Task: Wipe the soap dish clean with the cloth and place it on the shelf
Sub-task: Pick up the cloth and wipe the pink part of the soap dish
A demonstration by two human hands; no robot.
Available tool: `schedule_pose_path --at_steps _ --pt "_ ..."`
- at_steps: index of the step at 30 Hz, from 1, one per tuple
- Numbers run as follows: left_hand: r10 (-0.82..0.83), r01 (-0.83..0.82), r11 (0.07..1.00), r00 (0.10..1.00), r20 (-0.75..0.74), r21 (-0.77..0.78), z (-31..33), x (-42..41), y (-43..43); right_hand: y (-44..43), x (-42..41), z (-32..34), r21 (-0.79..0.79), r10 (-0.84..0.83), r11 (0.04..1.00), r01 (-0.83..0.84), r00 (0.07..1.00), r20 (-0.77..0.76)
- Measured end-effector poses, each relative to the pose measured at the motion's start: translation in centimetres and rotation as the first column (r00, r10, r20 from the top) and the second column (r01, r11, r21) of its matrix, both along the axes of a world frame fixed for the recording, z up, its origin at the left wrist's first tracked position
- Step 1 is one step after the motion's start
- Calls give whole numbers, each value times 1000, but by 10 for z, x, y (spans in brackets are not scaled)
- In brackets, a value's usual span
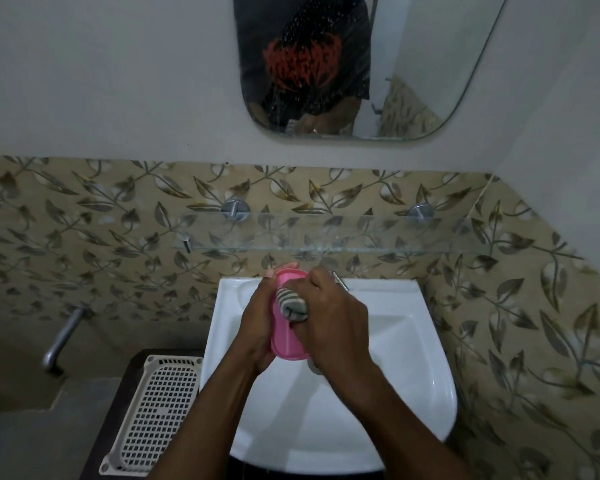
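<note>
Held over the sink [409, 344], left hand [257, 327] fingers curled round the pink soap dish [286, 344], right hand [333, 320] clamping the cloth [291, 306] inside, hard rubbing could slip it free.

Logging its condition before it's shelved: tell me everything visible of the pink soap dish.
The soap dish is pink, oval and plastic-looking, with a raised rim. It is held tilted above the white sink, long axis pointing away from the camera. The left hand grips its left side, fingers curling over the far end; the right hand presses a grey striped cloth into its hollow.
</note>
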State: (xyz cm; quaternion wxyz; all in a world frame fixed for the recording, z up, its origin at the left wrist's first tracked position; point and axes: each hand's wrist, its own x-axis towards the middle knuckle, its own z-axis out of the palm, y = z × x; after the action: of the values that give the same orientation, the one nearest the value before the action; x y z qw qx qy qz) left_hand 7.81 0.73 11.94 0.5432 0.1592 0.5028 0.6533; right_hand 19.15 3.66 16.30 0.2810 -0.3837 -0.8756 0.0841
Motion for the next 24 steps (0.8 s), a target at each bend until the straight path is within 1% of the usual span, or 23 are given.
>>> schedule_pose_path --at_steps 1,3,7,9,10,13,14,15,17,19,22,24 --pt "8 -8 1000 1000 21 -4 -1 0 0 -4 -1 -2 25 15 1000 -15 1000 -2" --pt "3 -3 1000 999 37 2 0 0 -2 0 -2 -6 1 2 1000 -2 1000 -19" --pt "-3 1 999 999 37 33 1 2 -5 19 7 -6 -86 -166 984 158 982 -88" --pt "-4 4 1000 999 32 27 0 2 -5 20 9 -7 -113 -185 978 173 977 -108" --pt "-11 10 1000 999 39 26 -1 4 -5 20 9 -7 -93 -150 986 140 982 -112" --pt "-30 29 999 999 27 41 -3 6 -5 25 5 -4 18 59 998 -58 995 -80" --pt "-34 33 998 999 24 45 -3 7 -5 28 4 -3 48 105 994 -103 993 -50" --pt "-37 36 998 999 19 47 -3 7 -6 31 4 0 55 114 992 -112 993 -23" --pt "-42 42 998 999 9 56 -2 6 -4 36 7 2 23 47 999 -47 999 -27" --pt "-35 34 997 999 10 70 -1 5 -3 36 12 0 -59 -68 996 65 996 -53" --pt "-13 15 994 1000 -24 108 2 6 -1 34 15 -2 -196 -221 956 218 975 6" --pt "8 -4 992 999 -35 123 0 7 -1 32 17 -4 -282 -263 924 258 965 21"
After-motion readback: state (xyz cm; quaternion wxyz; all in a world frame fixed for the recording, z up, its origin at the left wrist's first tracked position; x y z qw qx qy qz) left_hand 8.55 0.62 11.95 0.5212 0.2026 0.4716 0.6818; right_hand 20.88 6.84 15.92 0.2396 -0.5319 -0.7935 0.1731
